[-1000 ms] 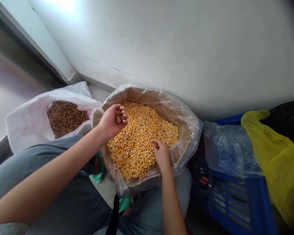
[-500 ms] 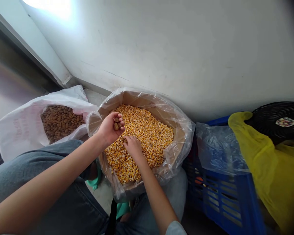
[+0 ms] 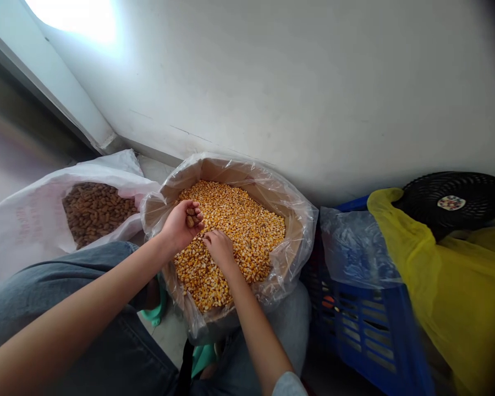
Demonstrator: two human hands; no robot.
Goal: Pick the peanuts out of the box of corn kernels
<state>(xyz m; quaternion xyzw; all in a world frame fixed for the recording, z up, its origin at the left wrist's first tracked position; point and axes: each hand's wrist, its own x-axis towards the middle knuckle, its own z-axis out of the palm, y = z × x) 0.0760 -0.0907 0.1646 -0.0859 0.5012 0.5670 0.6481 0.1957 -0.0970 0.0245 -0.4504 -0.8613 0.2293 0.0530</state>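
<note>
Several brown pods [image 3: 190, 218] were cupped in the left hand [image 3: 180, 226], curled fingers [image 3: 196, 209] closed round them, above corn kernels [image 3: 235, 250] in the plastic-lined carton [image 3: 235, 175] at 12 o'clock; whether the narrowed right hand [image 3: 219, 247] held anything was unclear. Pods could be spilled into the corn if the fingers were relaxed.

the brown nuts [image 3: 190, 217] in the left hand [image 3: 181, 224] are half hidden by curled fingers — too small to name. the label [image 3: 451, 203] on the black fan [image 3: 470, 192] is unreadable, the print [image 3: 27, 231] on the white sack [image 3: 45, 203] too faint, and the blue crate [image 3: 355, 330] blurs — cut off by the bottom edge.
</note>
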